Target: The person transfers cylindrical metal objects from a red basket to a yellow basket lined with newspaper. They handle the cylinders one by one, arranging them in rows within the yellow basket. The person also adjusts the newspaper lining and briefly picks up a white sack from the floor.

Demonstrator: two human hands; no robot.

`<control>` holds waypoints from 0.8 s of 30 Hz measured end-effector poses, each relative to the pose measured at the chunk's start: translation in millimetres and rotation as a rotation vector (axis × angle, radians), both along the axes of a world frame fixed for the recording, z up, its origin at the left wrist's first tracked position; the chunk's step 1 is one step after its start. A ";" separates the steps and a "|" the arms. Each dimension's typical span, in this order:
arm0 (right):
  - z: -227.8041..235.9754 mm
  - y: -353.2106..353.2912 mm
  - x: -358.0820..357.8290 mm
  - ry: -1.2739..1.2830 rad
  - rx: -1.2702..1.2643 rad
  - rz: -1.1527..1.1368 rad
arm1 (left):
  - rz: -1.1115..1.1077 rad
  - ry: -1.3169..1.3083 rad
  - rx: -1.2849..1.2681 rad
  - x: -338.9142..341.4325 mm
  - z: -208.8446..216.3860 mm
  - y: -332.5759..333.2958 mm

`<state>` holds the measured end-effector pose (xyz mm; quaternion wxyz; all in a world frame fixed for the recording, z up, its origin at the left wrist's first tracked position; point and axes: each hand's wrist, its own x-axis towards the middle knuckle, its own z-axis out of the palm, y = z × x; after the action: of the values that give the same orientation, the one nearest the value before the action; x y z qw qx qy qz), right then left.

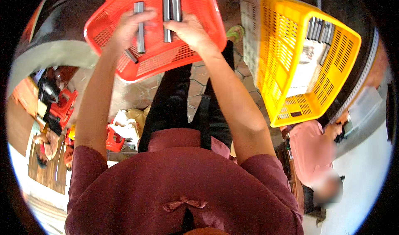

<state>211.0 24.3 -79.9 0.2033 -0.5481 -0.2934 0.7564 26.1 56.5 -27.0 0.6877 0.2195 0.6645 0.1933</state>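
Note:
A shallow red plastic basket (pixel 153 71) with perforated sides is in front of my legs. Over it, my right hand (pixel 191 32) grips two slim grey bars (pixel 167 17) side by side, thumb across the nearer ends. My left hand (pixel 126 27) is blurred by motion, its fingers across another grey bar (pixel 141 37); whether they close round it cannot be made out. Below that hand a shorter grey piece (pixel 131 55) lies in the basket by its near left edge.
To the right, a yellow perforated crate (pixel 286 60) tilts, holding several grey bars (pixel 320 29) and a pale printed sheet (pixel 305 67). A person in pink (pixel 309 148) sits at the far right. Red stools (pixel 64 106) and another person (pixel 50 143) are at the left.

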 end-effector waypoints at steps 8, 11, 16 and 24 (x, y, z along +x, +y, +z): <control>64.6 -6.4 7.5 -0.287 0.450 0.276 | 0.320 -0.490 -0.149 2.6 -3.6 -40.7; 77.8 -23.7 20.5 -0.440 0.677 0.193 | 0.451 -0.619 -0.071 2.5 -3.4 -49.1; 130.5 -42.6 79.6 -0.474 0.778 -0.019 | 0.537 -0.526 -0.056 32.1 26.1 -48.3; 112.0 -78.7 306.6 -1.112 0.561 -0.365 | 0.298 -0.434 -0.031 103.8 96.7 -60.1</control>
<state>517.6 -54.5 32.1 0.2817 -0.8251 -0.4435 0.2076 129.9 -3.6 69.7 0.7813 0.0620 0.5293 0.3249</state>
